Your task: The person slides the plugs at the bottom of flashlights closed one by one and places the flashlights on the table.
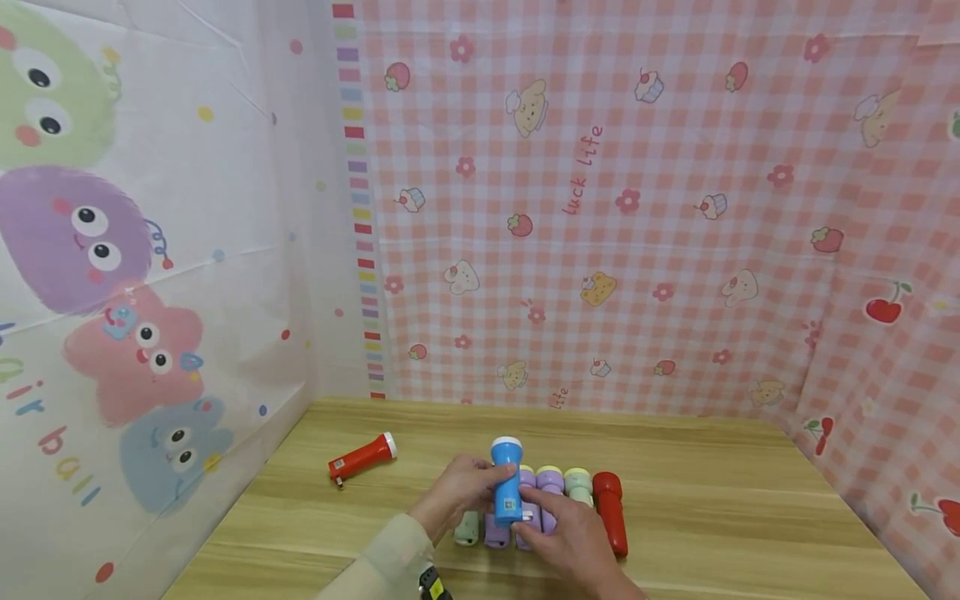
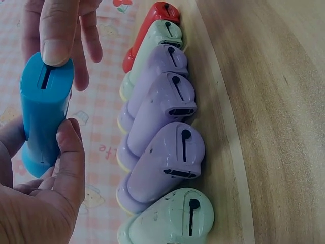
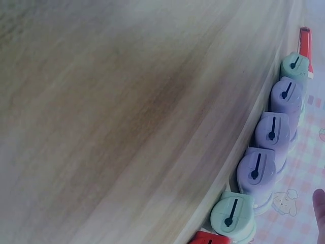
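Observation:
A blue flashlight (image 1: pixel 507 483) with a white head end is held up above a row of flashlights. My left hand (image 1: pixel 465 487) grips its body, thumb across the front. At its lower end, my right hand (image 1: pixel 566 533) has the thumb against the slotted end face and fingers along the side. The left wrist view shows that end of the blue flashlight (image 2: pixel 46 84), with the right thumb (image 2: pixel 56 51) at the slot. In the right wrist view only part of a finger (image 3: pixel 320 206) shows at the right edge.
Under the hands, light green (image 1: pixel 467 529), purple (image 2: pixel 165 157) and red (image 1: pixel 610 512) flashlights lie side by side, slotted ends toward me. Another red flashlight (image 1: pixel 363 458) lies apart at the left, a small piece jutting from its end. Patterned curtains (image 1: pixel 600 208) stand behind the wooden table (image 1: pixel 720 500).

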Demonstrator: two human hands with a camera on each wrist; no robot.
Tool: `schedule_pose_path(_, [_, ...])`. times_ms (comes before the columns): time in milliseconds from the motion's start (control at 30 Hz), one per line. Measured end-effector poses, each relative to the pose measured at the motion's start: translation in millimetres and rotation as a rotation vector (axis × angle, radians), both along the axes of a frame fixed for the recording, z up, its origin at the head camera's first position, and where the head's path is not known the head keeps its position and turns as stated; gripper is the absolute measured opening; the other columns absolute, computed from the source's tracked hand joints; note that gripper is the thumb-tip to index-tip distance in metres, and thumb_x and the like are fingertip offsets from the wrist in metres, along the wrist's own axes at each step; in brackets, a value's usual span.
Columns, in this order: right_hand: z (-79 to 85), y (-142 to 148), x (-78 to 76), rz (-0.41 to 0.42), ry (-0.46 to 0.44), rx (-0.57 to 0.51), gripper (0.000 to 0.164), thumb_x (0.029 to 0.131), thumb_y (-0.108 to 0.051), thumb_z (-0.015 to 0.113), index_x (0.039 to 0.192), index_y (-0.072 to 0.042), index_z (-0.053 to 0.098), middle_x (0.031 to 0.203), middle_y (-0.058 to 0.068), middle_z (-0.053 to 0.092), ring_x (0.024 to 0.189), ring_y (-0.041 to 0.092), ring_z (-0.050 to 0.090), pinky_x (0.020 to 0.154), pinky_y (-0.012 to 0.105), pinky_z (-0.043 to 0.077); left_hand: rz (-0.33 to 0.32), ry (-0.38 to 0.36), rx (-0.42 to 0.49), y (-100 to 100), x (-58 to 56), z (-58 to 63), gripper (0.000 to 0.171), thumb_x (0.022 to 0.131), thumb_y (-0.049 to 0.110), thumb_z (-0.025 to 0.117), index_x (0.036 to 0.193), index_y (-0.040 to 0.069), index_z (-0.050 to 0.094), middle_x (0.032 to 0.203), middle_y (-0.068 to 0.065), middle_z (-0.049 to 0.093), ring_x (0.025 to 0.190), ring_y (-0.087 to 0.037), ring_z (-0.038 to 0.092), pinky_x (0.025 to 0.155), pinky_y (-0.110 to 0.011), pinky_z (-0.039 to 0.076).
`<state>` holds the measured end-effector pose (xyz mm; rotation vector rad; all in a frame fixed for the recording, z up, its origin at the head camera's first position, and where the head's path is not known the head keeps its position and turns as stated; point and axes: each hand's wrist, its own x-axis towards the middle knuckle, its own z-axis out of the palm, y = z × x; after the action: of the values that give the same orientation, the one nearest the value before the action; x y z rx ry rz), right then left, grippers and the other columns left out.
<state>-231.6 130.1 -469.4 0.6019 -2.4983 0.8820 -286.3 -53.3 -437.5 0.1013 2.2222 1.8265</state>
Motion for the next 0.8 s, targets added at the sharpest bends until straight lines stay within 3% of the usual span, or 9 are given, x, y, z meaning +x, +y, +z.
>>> schedule_pose_path(467, [-2.2,-2.5,0.6,-0.046,0.054,0.007,0.042,0.076,-0.033,0.085,0.112,-0.013,0.074,0.098,0.004,0.075,0.08,0.024,0.07,0.063,0.03,0.053,-0.003,0.024,0.029,3.3,0.3,-7.6,0.043,0.094,0.027,0.069,0.106,-0.014,0.063,0.081,-0.014,0.071,0.073,-0.021,0.07,0.066,-0.035,0.059])
schedule_pose_path(800, [-0.8,-2.8,0.9,-0.066,-0.01,0.024,0.048,0.078,-0.041,0.084,0.115,-0.013,0.071,0.103,0.001,0.074,0.082,0.019,0.068,0.065,0.028,0.053,0.02,0.01,0.011,7.1,3.1,-5.8,0.041,0.094,0.028,0.069,0.104,-0.011,0.064,0.08,-0.012,0.071,0.07,-0.019,0.069,0.065,-0.035,0.059])
